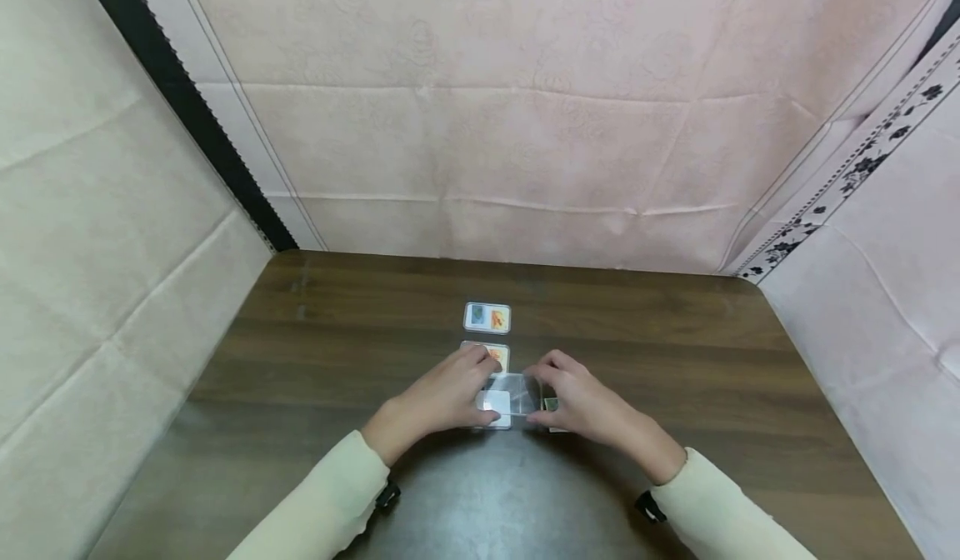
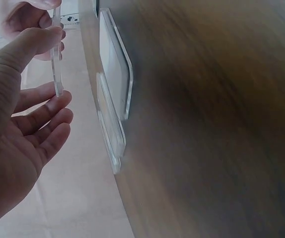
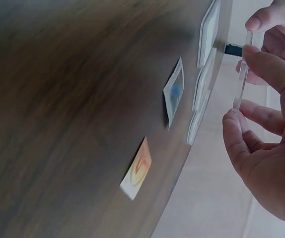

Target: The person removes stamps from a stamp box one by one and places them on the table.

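A clear flat plastic card holder (image 1: 517,392) is held up over the table between both hands and seen edge-on in the wrist views. My left hand (image 1: 459,389) pinches its left side between thumb and fingers. On its opposite side, my right hand (image 1: 573,399) grips it the same way. Below lies a case with a white face (image 1: 497,421), partly covered by the left hand and the raised holder. In the right wrist view, a loose card with a blue picture (image 3: 175,94) and a loose orange picture card (image 3: 138,171) lie on the wood.
Farther back on the brown wooden table (image 1: 360,310) lies a clear case with two small pictures (image 1: 487,317). Another picture case (image 1: 498,353) sits just in front of it, partly behind the left hand. Pale cloth (image 1: 510,143) hangs at the table's back edge and sides.
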{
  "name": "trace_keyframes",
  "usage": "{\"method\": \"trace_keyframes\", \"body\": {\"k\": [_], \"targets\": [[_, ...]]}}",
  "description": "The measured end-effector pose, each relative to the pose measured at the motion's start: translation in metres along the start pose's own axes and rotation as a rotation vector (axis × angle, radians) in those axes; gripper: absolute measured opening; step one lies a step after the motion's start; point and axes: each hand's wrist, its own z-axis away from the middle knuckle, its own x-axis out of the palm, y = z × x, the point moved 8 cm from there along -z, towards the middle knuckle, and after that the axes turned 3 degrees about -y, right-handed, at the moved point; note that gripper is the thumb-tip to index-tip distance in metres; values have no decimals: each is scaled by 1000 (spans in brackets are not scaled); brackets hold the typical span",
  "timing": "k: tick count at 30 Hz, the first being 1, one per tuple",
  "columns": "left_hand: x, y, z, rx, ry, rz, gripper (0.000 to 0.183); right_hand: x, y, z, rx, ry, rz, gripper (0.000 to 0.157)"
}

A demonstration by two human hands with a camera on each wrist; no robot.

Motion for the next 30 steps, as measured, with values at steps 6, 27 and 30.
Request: {"method": "trace_keyframes", "body": {"k": [6, 27, 30], "targets": [[-1, -9, 10, -11, 8, -7, 64, 8, -11, -8, -23, -21, 3, 60], [18, -29, 23, -59, -41, 18, 67, 33, -22, -25, -35, -57, 54, 62], [20, -30, 23, -60, -48, 13, 67, 35, -21, -26, -13, -75, 45, 63]]}}
